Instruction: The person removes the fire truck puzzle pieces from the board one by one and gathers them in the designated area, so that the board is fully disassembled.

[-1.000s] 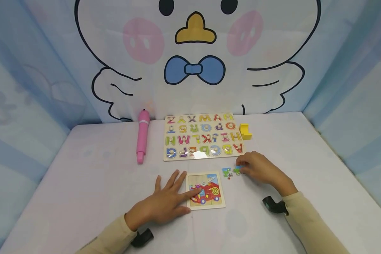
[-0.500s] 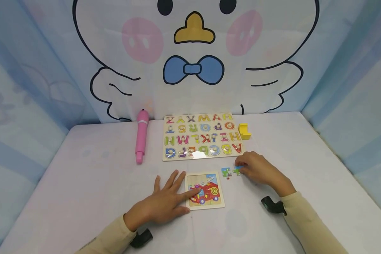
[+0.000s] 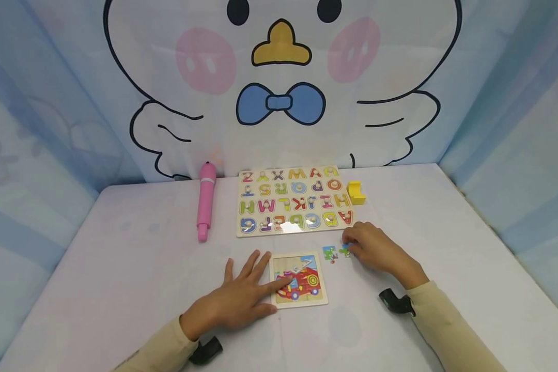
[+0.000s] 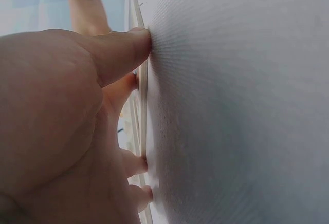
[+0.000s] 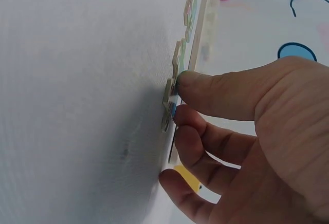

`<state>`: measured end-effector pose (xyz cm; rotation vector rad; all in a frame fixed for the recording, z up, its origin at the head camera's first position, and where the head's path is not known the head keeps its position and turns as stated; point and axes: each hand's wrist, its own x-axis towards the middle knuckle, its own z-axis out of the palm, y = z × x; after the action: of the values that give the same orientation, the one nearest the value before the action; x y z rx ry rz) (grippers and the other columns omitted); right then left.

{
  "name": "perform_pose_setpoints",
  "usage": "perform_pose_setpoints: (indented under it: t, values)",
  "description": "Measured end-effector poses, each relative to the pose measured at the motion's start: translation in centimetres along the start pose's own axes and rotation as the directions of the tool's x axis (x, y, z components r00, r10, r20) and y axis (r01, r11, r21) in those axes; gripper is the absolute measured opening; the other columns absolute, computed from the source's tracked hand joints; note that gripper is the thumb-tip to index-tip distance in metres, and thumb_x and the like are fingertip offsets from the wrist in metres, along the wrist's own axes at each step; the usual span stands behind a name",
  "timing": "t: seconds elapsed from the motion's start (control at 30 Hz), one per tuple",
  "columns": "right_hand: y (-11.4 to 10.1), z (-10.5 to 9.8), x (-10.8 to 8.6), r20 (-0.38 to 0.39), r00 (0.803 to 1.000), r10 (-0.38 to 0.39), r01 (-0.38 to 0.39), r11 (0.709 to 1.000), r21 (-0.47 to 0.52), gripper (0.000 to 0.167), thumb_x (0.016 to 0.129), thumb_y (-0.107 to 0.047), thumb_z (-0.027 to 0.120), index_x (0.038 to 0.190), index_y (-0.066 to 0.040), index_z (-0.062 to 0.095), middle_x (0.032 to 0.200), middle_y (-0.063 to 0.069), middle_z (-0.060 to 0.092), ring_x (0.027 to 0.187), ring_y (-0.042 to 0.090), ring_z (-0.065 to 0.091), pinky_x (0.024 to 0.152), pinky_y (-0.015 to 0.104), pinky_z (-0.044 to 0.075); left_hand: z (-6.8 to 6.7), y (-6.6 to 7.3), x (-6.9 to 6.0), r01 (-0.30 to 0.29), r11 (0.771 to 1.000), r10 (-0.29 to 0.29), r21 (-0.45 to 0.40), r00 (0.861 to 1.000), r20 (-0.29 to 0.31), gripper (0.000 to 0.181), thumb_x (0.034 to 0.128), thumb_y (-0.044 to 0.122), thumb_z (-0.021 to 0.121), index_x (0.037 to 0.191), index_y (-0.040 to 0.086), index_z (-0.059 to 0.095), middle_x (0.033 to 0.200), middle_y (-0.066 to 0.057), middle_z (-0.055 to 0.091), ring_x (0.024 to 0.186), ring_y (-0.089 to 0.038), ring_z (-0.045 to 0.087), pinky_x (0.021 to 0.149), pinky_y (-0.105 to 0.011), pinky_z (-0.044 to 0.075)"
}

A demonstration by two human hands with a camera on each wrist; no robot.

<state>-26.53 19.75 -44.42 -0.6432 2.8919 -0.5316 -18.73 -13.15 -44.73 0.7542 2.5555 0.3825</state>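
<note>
Soft, even light fills the head view, leaving faint shadows on the table [image 3: 121, 279] and a white patch of glare on the letter board [image 3: 302, 195]. Both wrist views are dimmer and greyer: a broad shadow falls beside the fingers [image 5: 189, 141] in the right, while the left's background is washed out and blurred.

Table [image 3: 135, 268], puzzle [image 3: 303, 283], pieces [image 3: 329, 253], alphabet board [image 3: 288, 197], pink stick [image 3: 205, 201], yellow block [image 3: 356, 195]

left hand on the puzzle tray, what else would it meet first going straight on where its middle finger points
The left hand would probably meet the letter board first, at its near edge, though height is unclear.
</note>
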Motion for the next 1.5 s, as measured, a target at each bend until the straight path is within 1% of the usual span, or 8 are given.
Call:
perform_pose_setpoints:
  t: [0.47, 0.57, 0.67, 0.8, 0.9, 1.03, 1.27, 1.5]
  values:
    - [-1.0, 0.1, 0.1, -0.001, 1.0, 0.009, -0.009, 0.999, -0.046, 0.013, 0.092, -0.002, 0.073, 0.101, -0.011, 0.071, 0.1, 0.004, 0.064, 0.092, 0.024, 0.053, 0.086, 0.046, 0.049, 0.0, -0.3, -0.4, -0.004, 1.0, 0.004, -0.008, 1.0, -0.007, 0.062, 0.0996, 0.05, 0.06, 0.156, 0.049, 0.035, 0.172, -0.011, 0.004, 0.156, -0.036, -0.007, 0.11, -0.078, -0.004]
    - [-1.1, 0.0, 0.0, -0.016, 1.0, -0.016, 0.014, 0.997, -0.07, 0.014, 0.091, -0.002, 0.073, 0.103, -0.01, 0.072, 0.104, 0.005, 0.064, 0.095, 0.025, 0.053, 0.086, 0.046, 0.048, 0.1, -0.4, -0.4, -0.009, 1.0, 0.008, -0.016, 1.0, -0.012, 0.061, 0.1001, 0.049, 0.06, 0.156, 0.049, 0.035, 0.172, -0.011, 0.003, 0.156, -0.035, -0.007, 0.11, -0.078, -0.004]
    - [-1.5, -0.1, -0.4, -0.052, 0.997, -0.06, 0.055, 0.995, -0.086, 0.018, 0.09, -0.003, 0.076, 0.107, -0.008, 0.072, 0.116, 0.009, 0.064, 0.105, 0.029, 0.054, 0.092, 0.049, 0.048, 0.2, -0.4, -0.3, -0.017, 1.0, 0.016, -0.02, 1.0, -0.014, 0.061, 0.1005, 0.05, 0.059, 0.156, 0.05, 0.034, 0.172, -0.012, 0.002, 0.156, -0.035, -0.008, 0.11, -0.078, -0.005]
    - [-2.9, -0.4, -0.7, -0.089, 0.987, -0.134, 0.129, 0.99, -0.061, 0.031, 0.089, -0.005, 0.078, 0.119, -0.008, 0.07, 0.138, 0.018, 0.056, 0.129, 0.041, 0.048, 0.104, 0.06, 0.043, 0.2, -0.3, 0.0, -0.018, 1.0, 0.018, -0.006, 1.0, -0.012, 0.06, 0.1007, 0.052, 0.057, 0.156, 0.05, 0.034, 0.172, -0.011, 0.002, 0.156, -0.035, -0.008, 0.111, -0.078, -0.004]
    - [-4.5, 0.0, -0.5, -0.061, 0.977, -0.204, 0.2, 0.977, -0.069, 0.04, 0.089, -0.008, 0.077, 0.128, -0.011, 0.069, 0.148, 0.02, 0.05, 0.139, 0.044, 0.041, 0.108, 0.063, 0.038, 0.1, -0.2, 0.1, -0.009, 1.0, 0.009, 0.006, 1.0, -0.005, 0.06, 0.1006, 0.053, 0.057, 0.156, 0.051, 0.034, 0.172, -0.011, 0.002, 0.156, -0.035, -0.008, 0.111, -0.078, -0.003]
    - [-6.4, 0.9, 0.3, 0.02, 0.962, -0.273, 0.273, 0.956, -0.107, 0.043, 0.089, -0.009, 0.077, 0.131, -0.015, 0.069, 0.154, 0.02, 0.044, 0.145, 0.044, 0.034, 0.11, 0.064, 0.035, 0.2, -0.3, 0.2, -0.012, 1.0, 0.012, 0.004, 1.0, 0.002, 0.06, 0.1007, 0.053, 0.057, 0.156, 0.051, 0.033, 0.172, -0.011, 0.003, 0.156, -0.036, -0.007, 0.11, -0.079, -0.004]
    - [-7.9, 1.9, 1.6, 0.13, 0.952, -0.279, 0.291, 0.953, -0.089, 0.039, 0.091, -0.011, 0.076, 0.129, -0.022, 0.072, 0.16, 0.017, 0.037, 0.149, 0.043, 0.026, 0.11, 0.068, 0.032, 0.3, -0.3, 0.3, -0.033, 0.999, 0.033, 0.002, 0.999, 0.011, 0.059, 0.1019, 0.052, 0.055, 0.157, 0.051, 0.032, 0.172, -0.011, 0.002, 0.156, -0.037, -0.008, 0.11, -0.079, -0.003]
    - [-8.1, 1.4, 1.8, 0.131, 0.943, -0.306, 0.32, 0.942, -0.104, 0.028, 0.09, -0.01, 0.077, 0.117, -0.019, 0.076, 0.152, 0.017, 0.047, 0.145, 0.042, 0.034, 0.109, 0.066, 0.036, 0.3, -0.4, 0.3, -0.016, 1.0, 0.016, 0.021, 1.0, 0.008, 0.06, 0.1016, 0.053, 0.055, 0.156, 0.052, 0.031, 0.172, -0.011, 0.001, 0.156, -0.037, -0.007, 0.11, -0.079, -0.003]
